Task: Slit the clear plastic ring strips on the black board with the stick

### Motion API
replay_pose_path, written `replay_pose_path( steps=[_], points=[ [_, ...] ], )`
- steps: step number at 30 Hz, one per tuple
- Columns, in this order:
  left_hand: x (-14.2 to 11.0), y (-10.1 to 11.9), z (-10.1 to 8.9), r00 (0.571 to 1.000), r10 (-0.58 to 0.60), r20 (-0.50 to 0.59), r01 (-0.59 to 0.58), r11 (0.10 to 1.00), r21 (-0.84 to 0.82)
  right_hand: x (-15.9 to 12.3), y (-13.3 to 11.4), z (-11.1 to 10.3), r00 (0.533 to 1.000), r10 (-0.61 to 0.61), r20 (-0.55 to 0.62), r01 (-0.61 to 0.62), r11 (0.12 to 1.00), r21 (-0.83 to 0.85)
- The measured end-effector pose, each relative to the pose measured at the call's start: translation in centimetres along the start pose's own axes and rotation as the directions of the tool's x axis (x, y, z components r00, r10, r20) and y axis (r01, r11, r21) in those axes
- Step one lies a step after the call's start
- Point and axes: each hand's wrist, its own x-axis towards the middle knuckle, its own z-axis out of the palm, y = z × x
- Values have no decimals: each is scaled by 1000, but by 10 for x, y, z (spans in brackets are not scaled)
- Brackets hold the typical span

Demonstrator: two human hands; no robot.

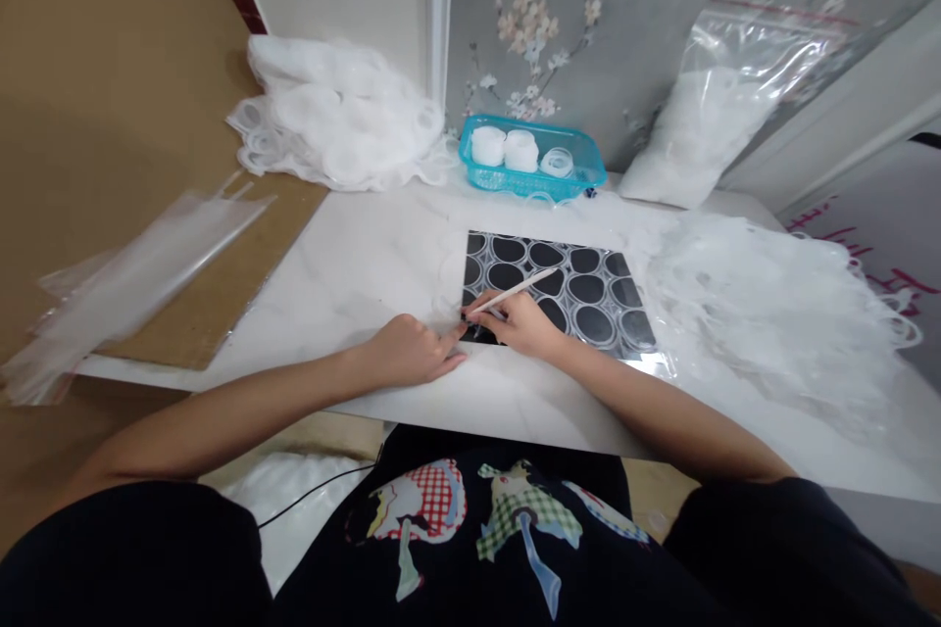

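A clear sheet [586,289] with rows of round outlines, dark where it shows through, lies on the white table. My right hand [523,321] is closed around a thin, pale, pen-like stick [525,284], its lower end at the sheet's near left corner. What the tip touches is too small to make out. My left hand [416,350] rests on the table just left of that corner, index finger stretched out to the sheet's edge and thumb apart from it. Nothing shows in its grasp.
Behind the sheet stands a blue basket [588,178] holding stacks of white rings. A heap of clear ring-patterned film [765,304] lies right, a bagged white bundle [338,118] back left. A zip bag [706,127] leans against the wall; flat plastic bags [147,274] lie on cardboard [213,313].
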Motion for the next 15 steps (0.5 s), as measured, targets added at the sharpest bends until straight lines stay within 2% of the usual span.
replay_pose_path(
  steps=[6,10,15],
  points=[
    [1,1,-5,999,-24,43,25,999,-21,-2,-1,1,999,-45,-17,44,997,-61],
    [2,2,-9,995,-91,51,97,988,-120,-2,-2,1,999,-40,-35,37,997,-68],
    [8,1,-19,968,-202,151,242,913,-327,-4,-1,-1,995,-100,24,102,974,-200]
  ],
)
